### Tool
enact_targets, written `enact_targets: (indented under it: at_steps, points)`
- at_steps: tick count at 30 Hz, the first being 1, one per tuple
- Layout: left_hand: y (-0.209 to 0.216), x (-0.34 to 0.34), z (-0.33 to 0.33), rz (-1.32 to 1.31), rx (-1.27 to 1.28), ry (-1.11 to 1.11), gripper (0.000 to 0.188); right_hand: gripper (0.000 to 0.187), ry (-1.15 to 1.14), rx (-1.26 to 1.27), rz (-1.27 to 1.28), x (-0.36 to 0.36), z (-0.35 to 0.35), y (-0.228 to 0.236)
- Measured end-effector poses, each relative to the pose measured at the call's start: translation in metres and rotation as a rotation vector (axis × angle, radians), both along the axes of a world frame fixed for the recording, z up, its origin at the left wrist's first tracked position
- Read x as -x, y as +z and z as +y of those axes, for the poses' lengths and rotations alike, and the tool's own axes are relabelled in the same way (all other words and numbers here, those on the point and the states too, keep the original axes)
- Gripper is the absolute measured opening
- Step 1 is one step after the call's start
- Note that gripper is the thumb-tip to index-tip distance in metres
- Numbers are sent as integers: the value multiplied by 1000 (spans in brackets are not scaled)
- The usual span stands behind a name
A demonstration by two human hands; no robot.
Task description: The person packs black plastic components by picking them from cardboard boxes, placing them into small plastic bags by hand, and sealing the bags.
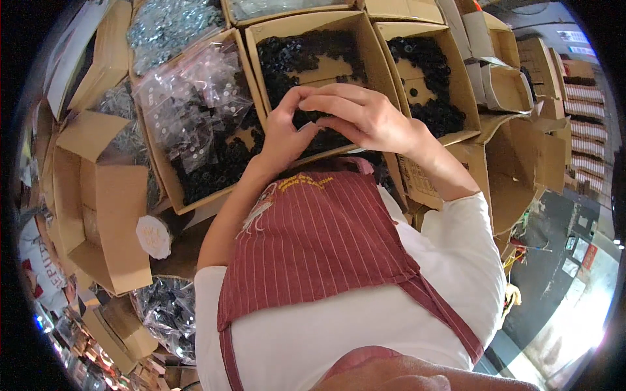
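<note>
Note left hand and right hand raised together over the near part of the middle carton, forearms angled inward, presumably to bring both sets of fingertips to 1 meeting point in front of the body. Fingers curled on both sides, tips touching or nearly so. Cannot confirm any grip: pinch partly hidden by knuckles, any held item too small to make out. Position directly above the carton probably useful for catching drops.

Beneath and beyond: small black pieces, heaped mostly along the walls of the middle carton, brown cardboard showing between. Walls likely there against scatter.

To the right, just beside: right carton, with more black pieces, some seemingly ring-shaped. To the left: left carton, with clear plastic bags of small white discs lying over loose black pieces, probably bagged to prevent mixing. All 3 cartons side by side, by judgement for easy reach.

Farther out: clear bluish pieces at upper left; cardboard box with raised flaps beside the left carton. Nearest the body: maroon striped apron over white shirt, likely for protecting cloth.
</note>
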State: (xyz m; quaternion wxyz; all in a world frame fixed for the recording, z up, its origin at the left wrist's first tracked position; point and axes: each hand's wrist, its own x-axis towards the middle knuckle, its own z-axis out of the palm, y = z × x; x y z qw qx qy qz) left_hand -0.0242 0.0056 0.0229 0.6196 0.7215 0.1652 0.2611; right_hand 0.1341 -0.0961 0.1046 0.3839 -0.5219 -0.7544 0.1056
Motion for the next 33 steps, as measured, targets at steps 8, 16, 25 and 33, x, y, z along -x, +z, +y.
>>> enact_targets:
  at_steps: [8, 16, 25, 33]
  points:
    - [2, 6, 2, -81, 23, -91, 43, 29, 83, -21, -86, -17, 9, 11]
    - [0, 9, 0, 10, 82, -173, 46, 34, 115, 86, -129, 2, 10, -9]
    - [-5, 9, -2, 16, 17, -143, 55, 22, 77, 21, -197, 7, 10, -20]
    - [11, 7, 2, -155, 348, -176, 63, 20, -126, -119, -143, -8, 4, 16]
